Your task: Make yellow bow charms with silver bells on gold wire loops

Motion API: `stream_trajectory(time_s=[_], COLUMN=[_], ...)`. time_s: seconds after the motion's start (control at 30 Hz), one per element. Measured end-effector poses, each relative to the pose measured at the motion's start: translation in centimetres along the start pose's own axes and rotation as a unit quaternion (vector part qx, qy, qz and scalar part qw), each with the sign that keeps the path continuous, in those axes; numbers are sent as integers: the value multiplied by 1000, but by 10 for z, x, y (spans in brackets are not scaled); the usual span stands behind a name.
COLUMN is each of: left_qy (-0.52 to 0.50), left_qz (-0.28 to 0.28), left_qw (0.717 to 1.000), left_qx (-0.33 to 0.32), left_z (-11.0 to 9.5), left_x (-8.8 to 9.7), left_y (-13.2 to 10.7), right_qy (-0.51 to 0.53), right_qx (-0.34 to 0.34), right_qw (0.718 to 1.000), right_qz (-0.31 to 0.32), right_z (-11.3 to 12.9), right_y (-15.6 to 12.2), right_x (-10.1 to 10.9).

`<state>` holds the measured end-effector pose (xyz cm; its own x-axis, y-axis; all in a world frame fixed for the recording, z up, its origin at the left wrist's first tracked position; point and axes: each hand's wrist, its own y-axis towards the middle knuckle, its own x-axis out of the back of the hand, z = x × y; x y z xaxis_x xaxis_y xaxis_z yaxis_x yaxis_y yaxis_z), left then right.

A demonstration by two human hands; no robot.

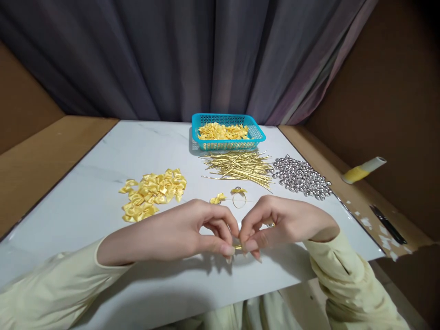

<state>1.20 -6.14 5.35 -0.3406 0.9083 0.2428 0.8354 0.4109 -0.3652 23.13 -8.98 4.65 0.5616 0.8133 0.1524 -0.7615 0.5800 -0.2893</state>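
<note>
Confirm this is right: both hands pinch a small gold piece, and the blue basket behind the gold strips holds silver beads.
Wrong about the contents: in the head view, the blue basket behind the gold strips holds yellow ribbon pieces. The left hand and right hand do pinch a small gold piece.

Overhead light drops soft shadows below my left hand point(178, 229) and right hand point(285, 222), toward the near edge of the desk point(85, 183); beyond, the curtain point(192, 59) looks dim.
</note>
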Motion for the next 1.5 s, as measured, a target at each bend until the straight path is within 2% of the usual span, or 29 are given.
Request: stream_trajectory(time_s=[0.23, 0.5, 0.67, 1.07, 1.27, 1.5], left_qy=[59, 63, 72, 92, 70, 61], left_qz=[-6, 1, -13, -19, 3, 10], left_qw=[998, 998, 997, 995, 997, 998], left_qx=[-3, -22, -32, -30, -25, -19], left_z=[-3, -1, -1, -2, -1, 1], left_x=[0, 0, 1, 1, 1, 1], left_y=[-1, -1, 1, -1, 1, 2], right_qy=[53, 85, 100, 6, 19, 79], right_qx=[12, 21, 22, 26, 23, 21], right_qw=[998, 996, 994, 999, 998, 995], right_qz=[13, 35, 42, 31, 51, 60], right_z=[-8, -14, -16, -15, -17, -19], right_y=[3, 6, 8, 7, 7, 9], right_x=[3, 5, 5, 2, 2, 2])
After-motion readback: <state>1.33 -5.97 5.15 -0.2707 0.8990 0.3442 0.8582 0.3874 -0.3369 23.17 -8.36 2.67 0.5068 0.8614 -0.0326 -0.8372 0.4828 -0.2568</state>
